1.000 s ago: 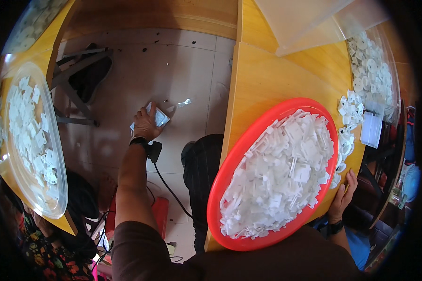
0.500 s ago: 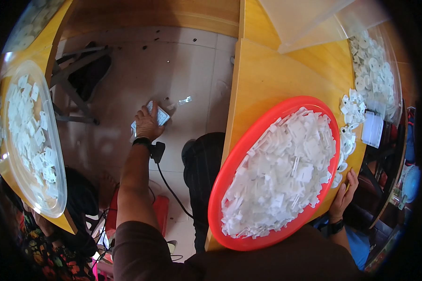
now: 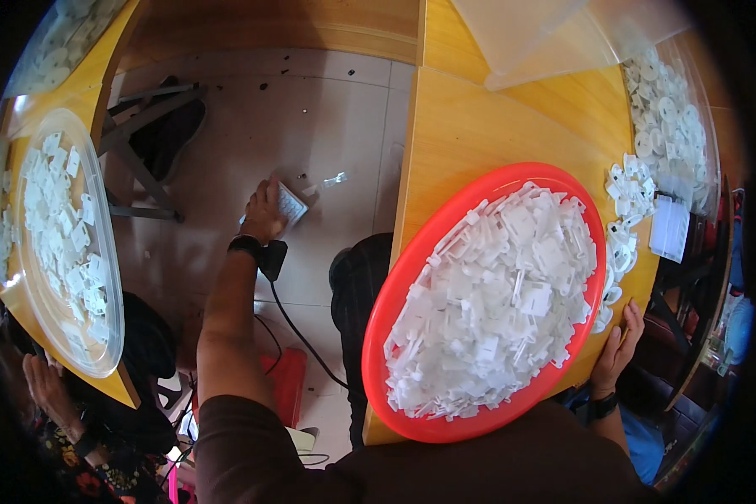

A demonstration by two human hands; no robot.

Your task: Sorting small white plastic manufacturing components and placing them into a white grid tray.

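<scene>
My left hand (image 3: 265, 214) reaches down low over the floor, its fingers curled over a pale, flat rectangular block (image 3: 291, 205) with a gridded face. The hand hides the block's left part, so I cannot tell exactly what it is. My right hand (image 3: 620, 349) rests at the right edge of the yellow table (image 3: 462, 126), fingers extended with nothing in them. Between my arms a red oval tray (image 3: 376, 353) heaped with small white plastic pieces (image 3: 496, 294) stands on the table. Loose white pieces (image 3: 622, 244) lie just beyond my right hand.
A clear round tray (image 3: 116, 336) of white pieces sits on the left table, with another person's hand (image 3: 50, 391) below it. A clear bin (image 3: 554, 34) and more white parts (image 3: 668, 118) stand far right. A black cable (image 3: 298, 328) hangs from my left wrist. A folded metal stand (image 3: 143, 172) blocks the floor's left.
My left hand has shifted over the pale block, whose visible face now shows narrower and more tilted. The other person's hand has come into sight at lower left. My right hand stays put.
</scene>
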